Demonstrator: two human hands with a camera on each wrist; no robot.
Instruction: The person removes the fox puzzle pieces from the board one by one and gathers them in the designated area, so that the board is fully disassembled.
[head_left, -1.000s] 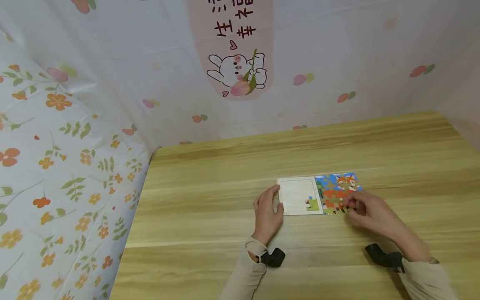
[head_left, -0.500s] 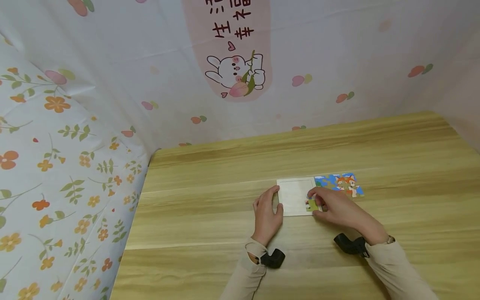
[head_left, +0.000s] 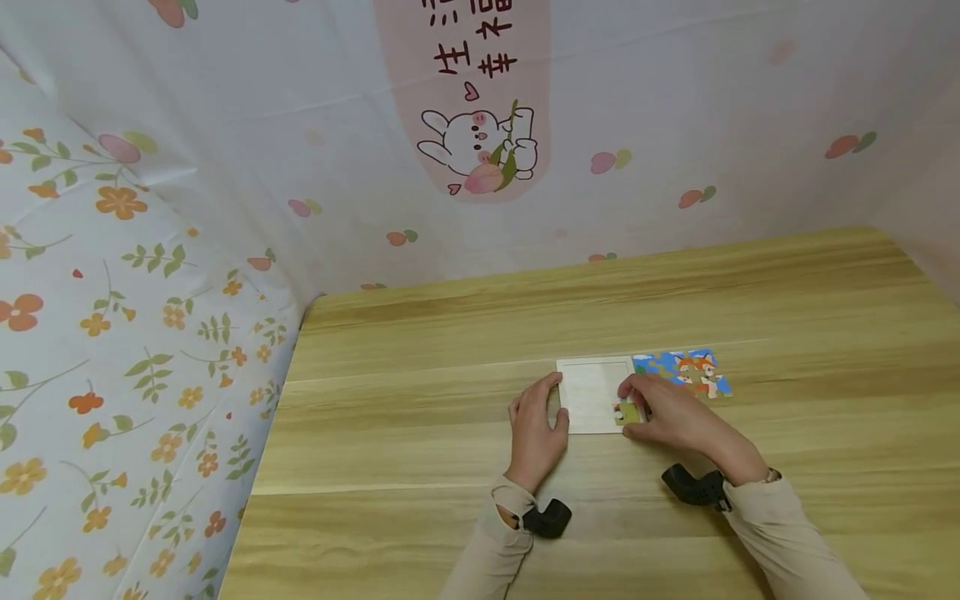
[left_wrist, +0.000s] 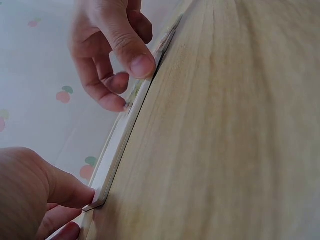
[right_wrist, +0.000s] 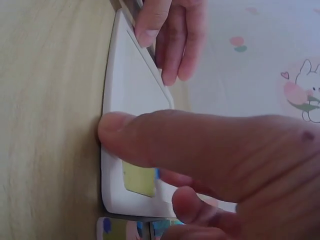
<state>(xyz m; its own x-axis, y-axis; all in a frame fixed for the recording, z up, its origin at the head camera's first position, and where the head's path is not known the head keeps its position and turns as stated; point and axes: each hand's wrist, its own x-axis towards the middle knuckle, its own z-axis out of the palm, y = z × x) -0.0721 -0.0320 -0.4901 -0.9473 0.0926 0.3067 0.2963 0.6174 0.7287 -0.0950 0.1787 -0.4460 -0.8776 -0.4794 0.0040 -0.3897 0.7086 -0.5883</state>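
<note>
A shallow white puzzle frame [head_left: 587, 379] lies on the table, with a yellow-green puzzle piece [right_wrist: 140, 180] in its lower right corner. My left hand [head_left: 535, 429] steadies the frame along its left edge, thumb near the lower corner and fingertips at the upper one. Over the right end, my right hand [head_left: 678, 417] pinches around the corner piece. Its thumb presses near the frame's front rim while the curled fingers reach the piece's far side. Part of the piece is hidden beneath that hand. Colourful fox puzzle pieces [head_left: 703, 373] lie against the frame's right side, partly covered by the right hand.
The wooden table [head_left: 420, 442] extends around the puzzle. Behind it hangs a white cloth [head_left: 315, 167] with a rabbit print, and a floral cloth [head_left: 142, 333] drapes down the left. Black wrist cameras [head_left: 693, 486] sit on both forearms.
My right hand has moved left from the loose fox pieces onto the frame's lower right corner, where it has stayed since half a second ago. The left hand keeps its place.
</note>
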